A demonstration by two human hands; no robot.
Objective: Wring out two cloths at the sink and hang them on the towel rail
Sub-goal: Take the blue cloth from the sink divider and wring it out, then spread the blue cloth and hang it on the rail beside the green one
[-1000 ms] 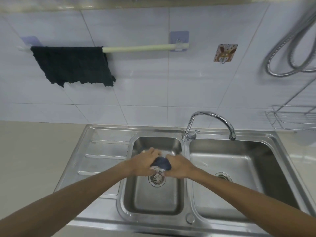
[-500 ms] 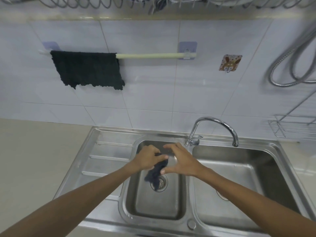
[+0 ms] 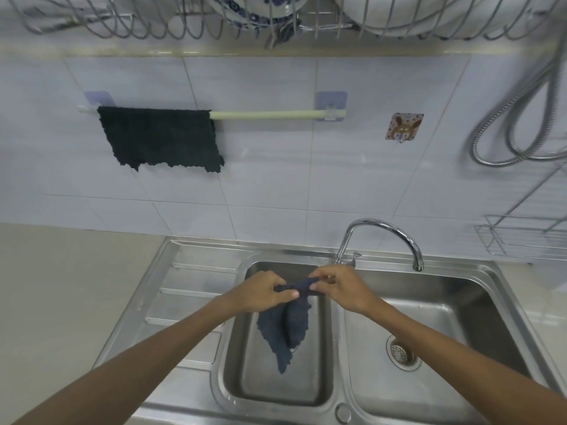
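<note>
A dark blue cloth (image 3: pixel 287 329) hangs unfolded over the left basin of the steel sink (image 3: pixel 196 305). My left hand (image 3: pixel 260 291) and my right hand (image 3: pixel 343 288) each pinch its top edge, close together. A second, black cloth (image 3: pixel 159 138) is draped over the left half of the pale towel rail (image 3: pixel 270 115) on the tiled wall. The rail's right half is bare.
A curved chrome tap (image 3: pixel 383 237) stands between the basins, just behind my right hand. A dish rack (image 3: pixel 276 16) with plates hangs overhead. A metal hose (image 3: pixel 521 124) and a wire shelf (image 3: pixel 527 237) are at the right. A beige counter (image 3: pixel 61 286) lies left of the sink.
The blue cloth was bunched between both hands; now it is spread out and hanging from its top edge. My hands have risen and my view has tilted upward.
</note>
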